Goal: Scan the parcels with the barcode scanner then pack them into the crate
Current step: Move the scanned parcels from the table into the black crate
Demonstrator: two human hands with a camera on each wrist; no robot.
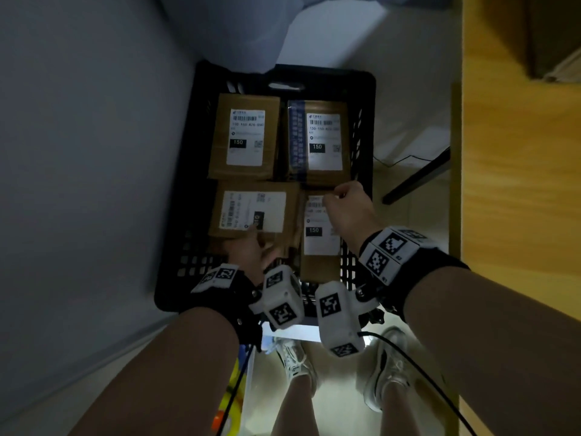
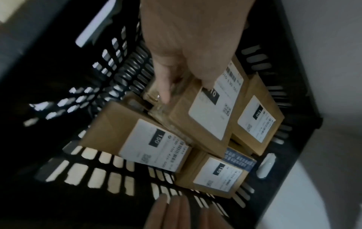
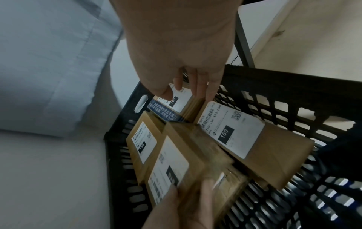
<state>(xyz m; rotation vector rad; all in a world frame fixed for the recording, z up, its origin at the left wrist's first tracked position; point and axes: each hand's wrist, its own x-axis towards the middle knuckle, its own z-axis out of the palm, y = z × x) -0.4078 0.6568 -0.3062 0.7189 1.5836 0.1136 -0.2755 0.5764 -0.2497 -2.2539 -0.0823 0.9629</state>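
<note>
A black slatted crate (image 1: 330,73) stands on the floor with several brown labelled parcels lying flat inside. My left hand (image 1: 254,253) grips the near end of the near-left parcel (image 1: 254,212), which is raised and tilted over the others; the left wrist view has my thumb on its side and my fingers over its label (image 2: 199,117). My right hand (image 1: 349,206) hooks its fingers (image 3: 205,91) over the far end of the near-right parcel (image 3: 245,136). Behind these two lie the far-left parcel (image 1: 243,136) and the far-right parcel (image 1: 317,140). No scanner is in view.
A wooden table (image 1: 518,184) runs along the right, with a black leg (image 1: 418,177) beside the crate. Grey-blue cloth (image 1: 235,26) hangs over the crate's far edge. A grey wall is on the left. My shoes (image 1: 386,366) and a clear bin (image 1: 248,388) are near me.
</note>
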